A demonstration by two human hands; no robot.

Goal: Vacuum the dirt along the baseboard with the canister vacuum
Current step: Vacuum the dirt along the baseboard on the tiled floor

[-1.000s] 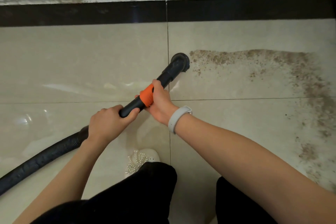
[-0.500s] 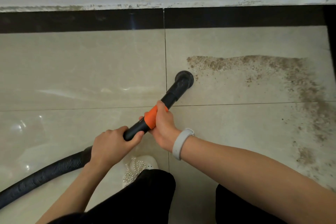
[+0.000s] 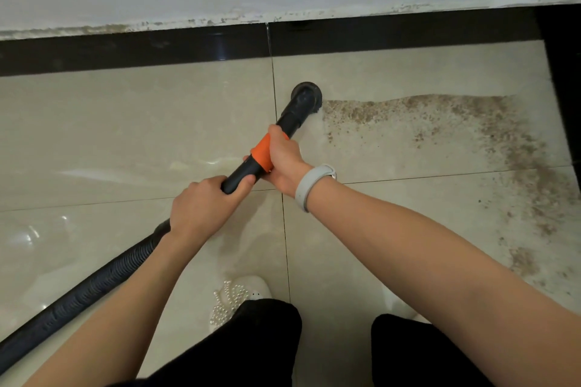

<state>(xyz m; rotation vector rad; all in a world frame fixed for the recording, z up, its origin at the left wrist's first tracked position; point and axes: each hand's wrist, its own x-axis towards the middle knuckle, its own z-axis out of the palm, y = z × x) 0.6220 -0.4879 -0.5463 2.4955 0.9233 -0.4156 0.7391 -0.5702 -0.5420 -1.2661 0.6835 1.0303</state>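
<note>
A black vacuum wand with an orange collar (image 3: 262, 152) ends in a round black nozzle (image 3: 305, 97) pressed on the beige floor tile, at the left end of a brown dirt patch (image 3: 440, 118). My right hand (image 3: 283, 157) grips the wand at the orange collar. My left hand (image 3: 204, 206) grips the black handle just behind it. A ribbed black hose (image 3: 78, 295) trails off to the lower left. The black baseboard (image 3: 157, 49) runs along the white wall beyond the nozzle. The canister is out of view.
Dirt curves down the right side of the floor (image 3: 540, 198) towards a dark vertical edge (image 3: 562, 88) at far right. My white shoe (image 3: 239, 295) and black trouser legs (image 3: 251, 345) stand below the hands. A grey band (image 3: 309, 185) is on my right wrist.
The nozzle has moved away from me, up from the lower part of the tile to the dirt strip's left end. Both hands kept their grip on the wand.
</note>
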